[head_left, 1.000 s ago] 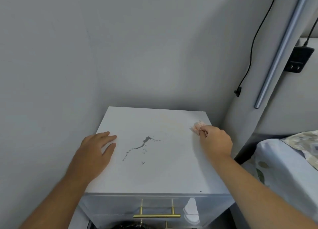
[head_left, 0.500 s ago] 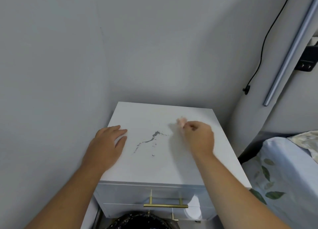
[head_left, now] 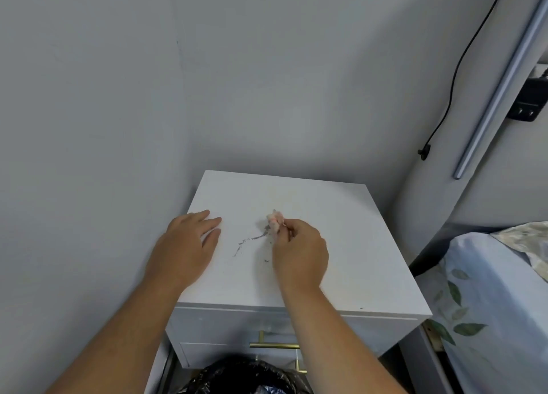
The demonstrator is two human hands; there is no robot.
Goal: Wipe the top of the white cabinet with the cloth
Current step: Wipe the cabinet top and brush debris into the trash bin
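In a grey corner, the white cabinet (head_left: 296, 204) top carries a dark smear (head_left: 252, 239). The right hand (head_left: 299, 251) pinches 1 small pink cloth (head_left: 274, 221) onto it (left hand (head_left: 184, 251) lies flat, open). Such a small wad may merely spread the grime.

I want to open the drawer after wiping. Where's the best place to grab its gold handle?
Grip the horizontal bar of the gold handle near its middle, coming from the front. It stands off the drawer front on posts, leaving room for fingers behind it.
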